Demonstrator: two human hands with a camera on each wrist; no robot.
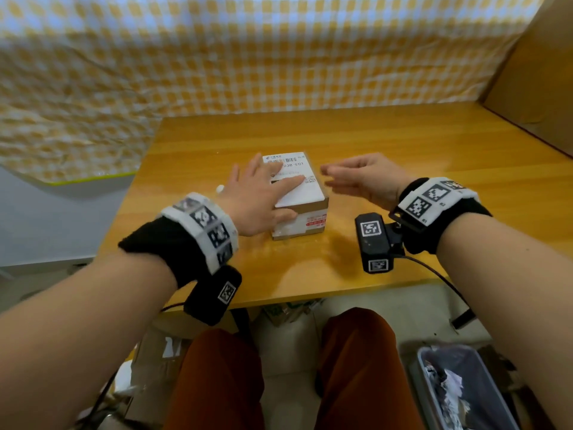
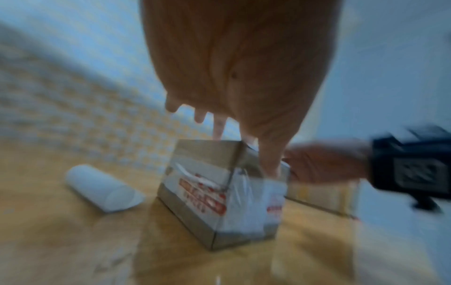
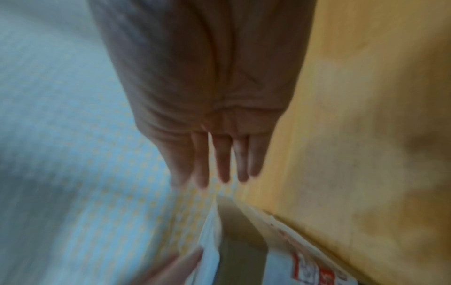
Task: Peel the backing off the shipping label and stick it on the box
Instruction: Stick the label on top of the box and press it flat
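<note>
A small cardboard box (image 1: 305,225) with red print on its taped sides stands mid-table. The white shipping label (image 1: 305,193) lies flat on its top. My left hand (image 1: 260,193) rests on the label with spread, straight fingers, thumb against the box's near side. My right hand (image 1: 356,178) hovers just right of the box, fingers straight and empty. In the left wrist view the box (image 2: 207,194) sits below my left hand (image 2: 231,81), and the right hand (image 2: 324,164) is beside it. The right wrist view shows my straight fingers (image 3: 223,160) above the box (image 3: 241,250).
A white paper roll (image 2: 105,189) lies on the wooden table (image 1: 387,144) left of the box, partly hidden behind my left hand in the head view. A checked cloth (image 1: 217,57) hangs behind. A large cardboard sheet (image 1: 539,82) stands right. A waste bin (image 1: 462,389) sits on the floor.
</note>
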